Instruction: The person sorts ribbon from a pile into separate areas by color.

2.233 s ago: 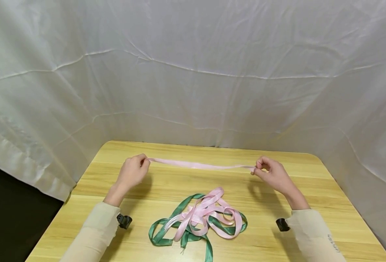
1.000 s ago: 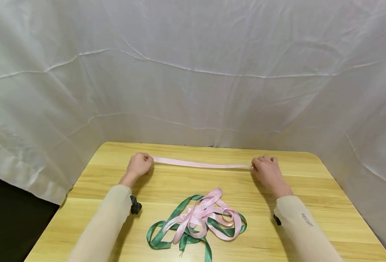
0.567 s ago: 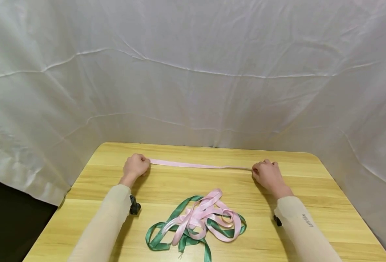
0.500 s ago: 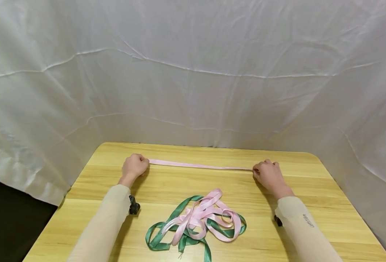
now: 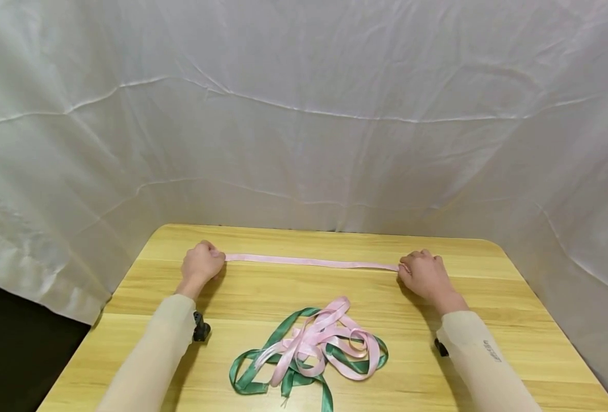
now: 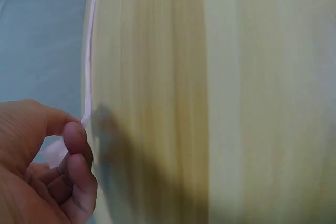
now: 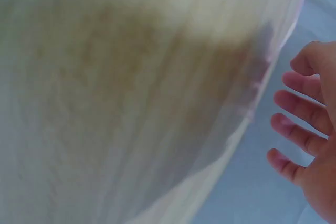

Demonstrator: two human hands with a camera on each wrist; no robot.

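Pink satin ribbon (image 5: pixel 311 262) lies stretched flat across the far part of the wooden table (image 5: pixel 515 320), its ends pinched by the curled left hand (image 5: pixel 201 264) and right hand (image 5: pixel 424 273). Even tension, I'd say, keeps it straight and clear of the pink-and-green ribbon tangle (image 5: pixel 311 346) nearer the person.

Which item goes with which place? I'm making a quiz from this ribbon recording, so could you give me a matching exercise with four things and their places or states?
Things:
1. left hand
2. right hand
3. straight pink ribbon
4. green ribbon

Places or states:
A. tangled with loose pink ribbon at the near side of the table
B. stretched flat between both hands
C. at the ribbon's right end
D. pinching the ribbon's left end

Pairs: 1-D, 2-C, 3-B, 4-A
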